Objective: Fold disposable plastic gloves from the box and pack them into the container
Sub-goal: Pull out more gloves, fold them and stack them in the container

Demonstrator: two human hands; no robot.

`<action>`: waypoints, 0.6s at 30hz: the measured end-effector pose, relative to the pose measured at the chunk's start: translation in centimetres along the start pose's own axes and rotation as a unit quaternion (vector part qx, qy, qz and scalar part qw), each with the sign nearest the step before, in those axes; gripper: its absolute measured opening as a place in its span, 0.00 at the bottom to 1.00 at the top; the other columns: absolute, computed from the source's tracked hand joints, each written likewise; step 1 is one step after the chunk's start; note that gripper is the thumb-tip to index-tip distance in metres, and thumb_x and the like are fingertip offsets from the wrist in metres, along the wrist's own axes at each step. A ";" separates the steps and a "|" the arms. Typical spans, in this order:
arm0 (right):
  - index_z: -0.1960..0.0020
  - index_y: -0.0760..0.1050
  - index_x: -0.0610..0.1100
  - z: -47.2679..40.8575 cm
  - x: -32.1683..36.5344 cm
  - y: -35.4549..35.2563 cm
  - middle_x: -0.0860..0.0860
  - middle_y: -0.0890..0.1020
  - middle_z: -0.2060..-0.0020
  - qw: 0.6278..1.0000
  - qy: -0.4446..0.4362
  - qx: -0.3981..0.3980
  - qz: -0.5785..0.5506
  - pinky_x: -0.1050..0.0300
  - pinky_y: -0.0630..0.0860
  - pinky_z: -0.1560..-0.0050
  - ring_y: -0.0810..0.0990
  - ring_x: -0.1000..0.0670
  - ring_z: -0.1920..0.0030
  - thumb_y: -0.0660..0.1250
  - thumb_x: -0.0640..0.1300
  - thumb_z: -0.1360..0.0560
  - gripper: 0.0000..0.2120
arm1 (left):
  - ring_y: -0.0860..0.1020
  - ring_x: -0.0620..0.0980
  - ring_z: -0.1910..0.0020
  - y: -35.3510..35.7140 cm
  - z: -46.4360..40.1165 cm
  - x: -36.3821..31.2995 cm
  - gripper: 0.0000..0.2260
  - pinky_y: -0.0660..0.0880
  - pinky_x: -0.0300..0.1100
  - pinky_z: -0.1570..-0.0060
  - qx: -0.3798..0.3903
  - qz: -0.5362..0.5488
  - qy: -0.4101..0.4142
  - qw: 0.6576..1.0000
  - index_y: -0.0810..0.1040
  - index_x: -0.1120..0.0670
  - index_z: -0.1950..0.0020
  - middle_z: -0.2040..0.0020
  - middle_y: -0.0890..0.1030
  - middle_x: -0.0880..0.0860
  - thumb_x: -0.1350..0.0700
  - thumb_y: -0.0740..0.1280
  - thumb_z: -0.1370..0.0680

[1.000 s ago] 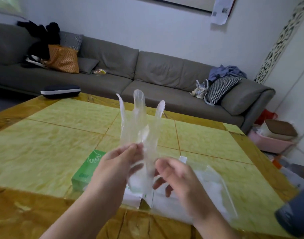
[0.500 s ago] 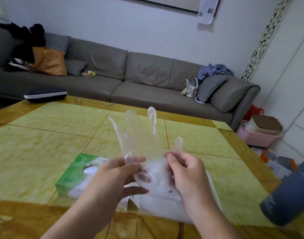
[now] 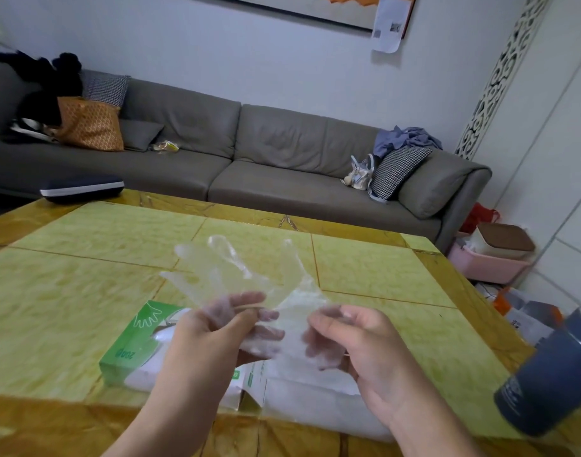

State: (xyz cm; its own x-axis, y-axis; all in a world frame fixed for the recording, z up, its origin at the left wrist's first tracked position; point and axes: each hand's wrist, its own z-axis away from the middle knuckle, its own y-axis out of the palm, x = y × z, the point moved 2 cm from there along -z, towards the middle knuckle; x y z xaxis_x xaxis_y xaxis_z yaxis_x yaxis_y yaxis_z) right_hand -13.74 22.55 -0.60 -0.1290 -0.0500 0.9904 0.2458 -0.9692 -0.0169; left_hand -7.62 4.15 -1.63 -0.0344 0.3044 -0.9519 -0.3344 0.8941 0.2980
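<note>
Clear plastic glove (image 3: 249, 278) held in the air above the table (image 3: 68, 291), its fingers fanned up and away from the person. Left hand (image 3: 210, 338) pinches the cuff end between thumb and curled fingers; right hand (image 3: 351, 341) grips the opposite edge, fingers curled into the film. Below: green glove box (image 3: 130, 341) lying flat, a clear container (image 3: 315, 407) just right of it. Dark grey cup (image 3: 549, 380) at the table's right edge.
</note>
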 end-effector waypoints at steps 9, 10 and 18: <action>0.46 0.82 0.35 0.1 0.3 -1.0 0.42 0.85 0.60 0.995 0.052 -0.016 -0.080 0.50 0.79 0.70 0.84 0.41 0.64 0.76 0.40 0.23 0.10 | 0.85 0.58 0.43 0.2 0.0 0.4 0.25 0.83 0.48 0.45 0.093 0.073 -0.034 0.992 0.77 0.62 0.36 0.43 0.85 0.60 0.79 0.63 0.30; 0.48 0.82 0.35 0.2 0.3 -1.1 0.43 0.84 0.63 0.997 0.055 -0.004 -0.060 0.52 0.79 0.71 0.84 0.42 0.66 0.76 0.37 0.24 0.08 | 0.85 0.58 0.43 0.4 0.0 0.3 0.26 0.83 0.50 0.44 0.094 0.075 -0.031 0.992 0.77 0.62 0.37 0.43 0.85 0.60 0.77 0.65 0.33; 0.52 0.82 0.35 -0.4 1.3 -6.8 0.49 0.82 0.70 0.988 -0.017 -0.155 -0.004 0.57 0.76 0.72 0.80 0.50 0.71 0.72 0.31 0.22 0.01 | 0.86 0.50 0.47 -0.2 0.1 -0.8 0.20 0.78 0.50 0.41 -0.065 -0.062 0.026 0.996 0.80 0.55 0.42 0.49 0.87 0.52 0.76 0.60 0.23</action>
State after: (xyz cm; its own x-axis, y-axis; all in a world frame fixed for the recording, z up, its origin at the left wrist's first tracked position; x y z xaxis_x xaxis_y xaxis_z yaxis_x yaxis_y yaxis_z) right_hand -15.94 28.97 0.74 -0.0959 -0.0398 0.9946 -0.0614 -0.9971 -0.0458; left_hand -7.44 3.81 -0.92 -0.0322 0.1739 -0.9842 -0.4579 0.8728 0.1692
